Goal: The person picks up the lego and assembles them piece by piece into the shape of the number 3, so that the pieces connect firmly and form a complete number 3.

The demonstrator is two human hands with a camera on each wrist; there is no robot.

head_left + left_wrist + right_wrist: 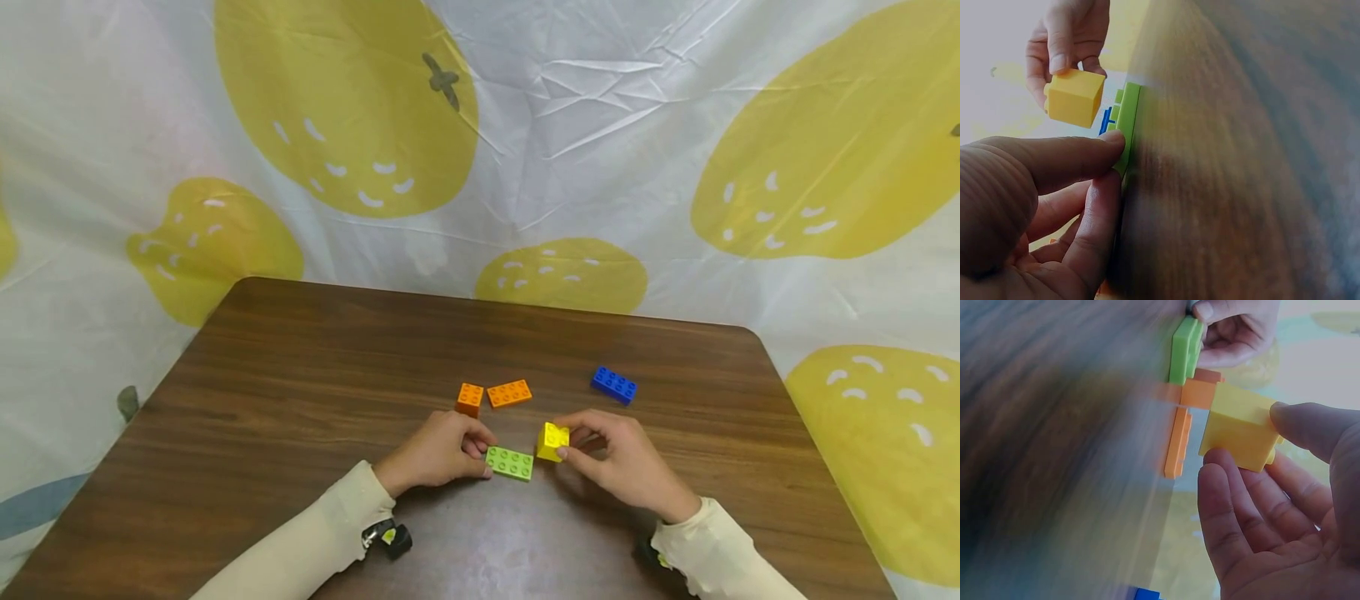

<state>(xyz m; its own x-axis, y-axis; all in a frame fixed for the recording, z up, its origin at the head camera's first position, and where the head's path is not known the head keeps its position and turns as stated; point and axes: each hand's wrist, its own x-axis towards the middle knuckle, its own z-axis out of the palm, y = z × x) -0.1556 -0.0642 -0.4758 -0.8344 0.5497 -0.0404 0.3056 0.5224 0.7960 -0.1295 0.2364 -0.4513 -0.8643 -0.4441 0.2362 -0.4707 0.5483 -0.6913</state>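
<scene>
My left hand [442,450] pinches the left end of a flat light-green toy building brick [510,463] with thumb and fingers. The green brick lies along the tabletop, studs up. In my right hand [618,458], a tall square yellow brick [552,442] is pinched between thumb and fingertips, just right of the green one. The right wrist view shows the yellow brick [1241,428] raised off the wood, its studs facing away from the table. Seen from the left wrist, the green brick [1127,122] stands edge-on, with the left thumb over its end.
Beyond the left hand stand a tall orange brick [470,398] and a flat orange brick [509,393] side by side. A blue brick [614,385] lies farther back to the right. The brown wooden table [300,358] ends at a patterned cloth [570,167] behind it.
</scene>
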